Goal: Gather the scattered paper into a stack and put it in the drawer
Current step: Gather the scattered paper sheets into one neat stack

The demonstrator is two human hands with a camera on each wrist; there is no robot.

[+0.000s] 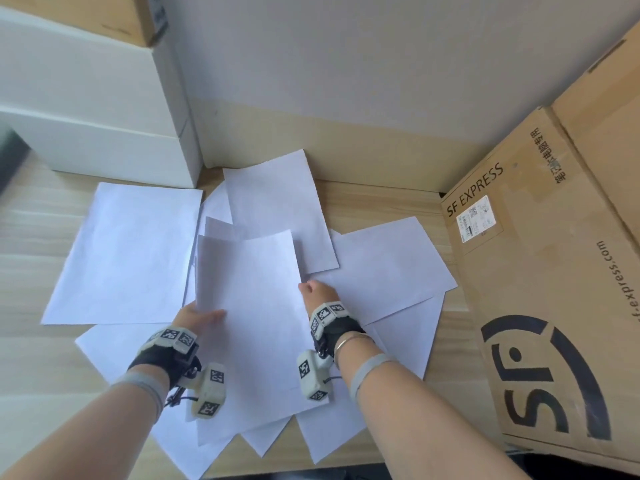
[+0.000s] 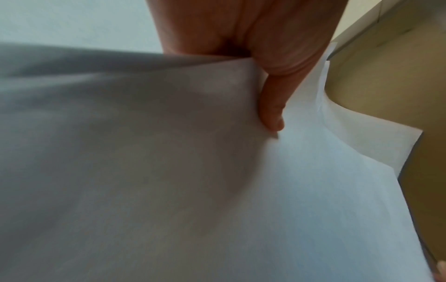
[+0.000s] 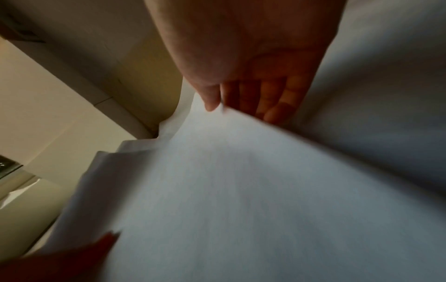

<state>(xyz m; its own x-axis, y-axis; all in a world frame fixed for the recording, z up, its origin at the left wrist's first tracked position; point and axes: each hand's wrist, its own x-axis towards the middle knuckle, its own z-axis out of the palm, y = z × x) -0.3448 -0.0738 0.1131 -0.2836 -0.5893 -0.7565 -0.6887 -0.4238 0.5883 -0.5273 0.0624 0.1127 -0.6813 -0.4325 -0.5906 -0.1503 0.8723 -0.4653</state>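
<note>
Gathering step: left hand [image 1: 199,318] and right hand [image 1: 317,294] each pinch the lifted sheets [image 1: 249,289] over scattered paper [image 1: 128,254] on desk [image 1: 31,237], next needs remaining sheets collected, drawer unseen

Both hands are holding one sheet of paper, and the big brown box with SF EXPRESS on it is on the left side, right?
Not quite. The SF EXPRESS box is on the right side, as the head view shows. The rest holds: the left hand and right hand hold the sheet of paper.
</note>
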